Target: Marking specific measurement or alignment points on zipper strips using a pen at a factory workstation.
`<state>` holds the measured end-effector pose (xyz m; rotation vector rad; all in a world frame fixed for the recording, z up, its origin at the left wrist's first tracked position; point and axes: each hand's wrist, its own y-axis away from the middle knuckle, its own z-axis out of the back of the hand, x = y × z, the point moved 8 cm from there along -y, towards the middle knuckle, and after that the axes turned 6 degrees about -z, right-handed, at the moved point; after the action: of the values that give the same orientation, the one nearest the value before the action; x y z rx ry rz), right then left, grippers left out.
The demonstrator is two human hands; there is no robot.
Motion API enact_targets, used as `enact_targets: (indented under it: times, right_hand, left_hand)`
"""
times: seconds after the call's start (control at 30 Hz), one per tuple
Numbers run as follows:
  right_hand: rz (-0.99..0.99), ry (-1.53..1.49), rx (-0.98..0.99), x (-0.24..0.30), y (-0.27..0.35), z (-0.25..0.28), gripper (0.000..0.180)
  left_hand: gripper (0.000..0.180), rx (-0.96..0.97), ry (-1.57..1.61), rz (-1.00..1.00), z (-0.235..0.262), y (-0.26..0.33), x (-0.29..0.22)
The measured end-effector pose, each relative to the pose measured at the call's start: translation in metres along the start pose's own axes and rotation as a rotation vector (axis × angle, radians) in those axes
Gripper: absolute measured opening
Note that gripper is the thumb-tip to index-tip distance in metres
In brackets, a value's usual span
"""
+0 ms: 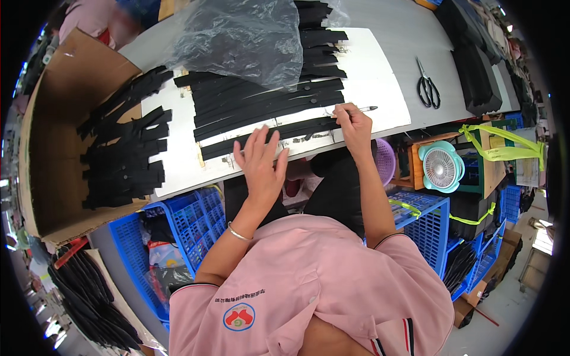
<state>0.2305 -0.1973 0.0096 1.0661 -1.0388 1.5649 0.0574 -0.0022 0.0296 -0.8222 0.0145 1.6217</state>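
Observation:
My left hand (261, 163) lies with its fingers spread at the near edge of a white board (380, 89), fingertips on or just over a black fabric strip (225, 148). In my right hand (355, 127) a slim pen-like tool (369, 109) is pinched, its dark pointed end sticking out to the right; whether it is a pen or a brush I cannot tell. That hand rests by the strip's right end. Beyond it, many black strips (267, 107) lie side by side across the board, partly under a clear plastic sheet (237, 41).
An open cardboard box (50, 148) stands at the left, with a heap of black strips (124, 160) reaching into it. Black scissors (428, 89) and black stacked blocks (475, 80) lie right. Below the table edge are blue crates (196, 219), a teal fan (441, 167) and a purple basket (386, 160).

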Motion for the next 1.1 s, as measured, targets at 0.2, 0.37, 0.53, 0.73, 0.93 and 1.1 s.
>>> enact_targets:
  times: [0.2, 0.37, 0.53, 0.73, 0.93, 1.1]
  right_hand:
    - [-0.006, 0.000, -0.002, 0.001, 0.000, -0.005, 0.019]
    - [0.011, 0.048, 0.000, -0.002, -0.002, -0.007, 0.016]
    - [0.033, 0.123, 0.001, 0.002, -0.001, -0.007, 0.017]
    - [0.137, 0.253, -0.007, 0.012, 0.003, -0.009, 0.019]
    - [0.052, 0.139, -0.015, 0.001, 0.004, -0.004, 0.015]
    - [0.100, 0.084, 0.105, -0.004, 0.002, -0.003, 0.017]
  left_hand:
    - [0.025, -0.035, 0.198, -0.118, -0.034, -0.046, -0.043]
    - [0.017, -0.023, 0.227, -0.136, -0.061, -0.063, -0.048]
    - [0.015, -0.041, 0.219, -0.122, -0.061, -0.063, -0.050]
    - [0.015, -0.057, 0.211, -0.114, -0.061, -0.059, -0.052]
    - [0.016, -0.067, 0.205, -0.109, -0.061, -0.057, -0.053]
    - [0.017, -0.081, 0.198, -0.098, -0.064, -0.060, -0.052]
